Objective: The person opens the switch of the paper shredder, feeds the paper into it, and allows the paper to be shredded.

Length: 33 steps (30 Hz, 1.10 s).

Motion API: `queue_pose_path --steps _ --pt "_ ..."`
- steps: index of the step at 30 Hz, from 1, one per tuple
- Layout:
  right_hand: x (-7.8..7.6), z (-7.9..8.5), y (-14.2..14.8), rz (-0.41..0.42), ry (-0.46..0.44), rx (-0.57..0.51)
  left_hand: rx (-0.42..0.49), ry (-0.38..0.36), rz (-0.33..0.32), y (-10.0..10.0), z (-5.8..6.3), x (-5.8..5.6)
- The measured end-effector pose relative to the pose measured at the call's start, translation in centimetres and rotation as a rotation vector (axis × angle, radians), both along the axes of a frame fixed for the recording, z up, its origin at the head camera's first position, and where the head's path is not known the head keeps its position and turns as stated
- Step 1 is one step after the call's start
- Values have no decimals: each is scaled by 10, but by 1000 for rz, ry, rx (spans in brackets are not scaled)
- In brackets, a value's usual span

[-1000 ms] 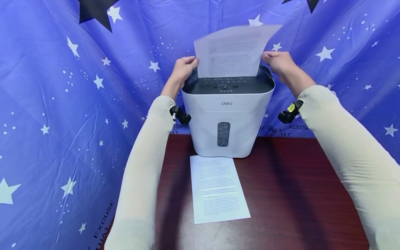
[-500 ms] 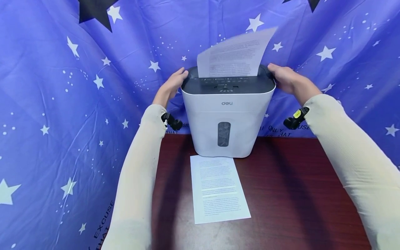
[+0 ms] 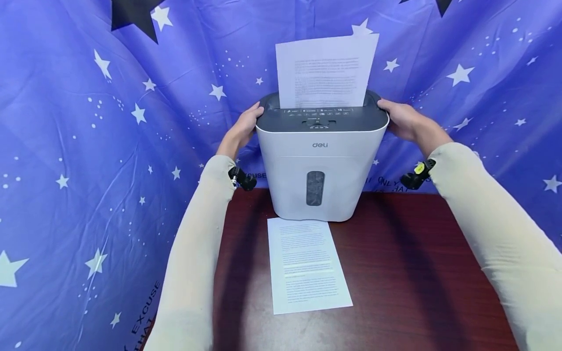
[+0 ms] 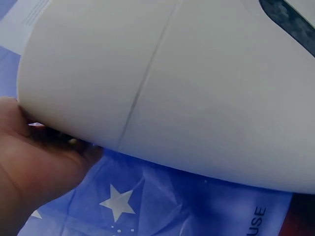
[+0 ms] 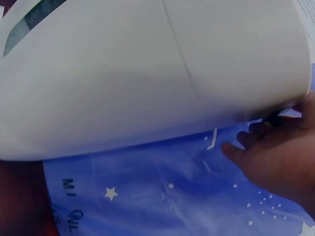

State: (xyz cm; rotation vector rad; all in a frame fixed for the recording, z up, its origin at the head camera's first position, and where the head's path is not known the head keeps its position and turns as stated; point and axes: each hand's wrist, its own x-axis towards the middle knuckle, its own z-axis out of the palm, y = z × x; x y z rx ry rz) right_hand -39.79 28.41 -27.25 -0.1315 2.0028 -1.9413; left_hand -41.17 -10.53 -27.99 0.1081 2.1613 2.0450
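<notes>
A white paper shredder (image 3: 313,170) with a dark grey top stands upright at the back of the table. A printed sheet (image 3: 327,70) stands in its slot, its lower part hidden inside; neither hand touches it. My left hand (image 3: 243,127) grips the upper left side of the shredder, thumb at the rim. On the opposite side, my right hand (image 3: 406,119) grips the upper right side in the same way. Both wrist views show bent fingers of the left hand (image 4: 39,162) and right hand (image 5: 280,152) against the shredder's side, partly hidden.
Another printed sheet (image 3: 309,273) lies flat on the dark red table (image 3: 395,292), its far edge meeting the shredder's base. A blue curtain with white stars (image 3: 110,170) hangs behind and to the left, close to the shredder.
Both hands have let go of the upright sheet's edges and moved down and outward onto the shredder's sides. The sheet, earlier curved and leaning, now stands straighter in the slot.
</notes>
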Motion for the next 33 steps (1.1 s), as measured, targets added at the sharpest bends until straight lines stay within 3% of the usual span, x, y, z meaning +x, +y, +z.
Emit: queue_pose_path --steps 5,10,33 --pt "1 -7 3 48 104 94 42 38 -25 0 -3 -2" --pt "1 -8 -1 53 147 49 50 61 -29 -1 -3 -1" --pt "0 -14 -4 0 127 -31 -3 89 -46 -9 -12 -4"
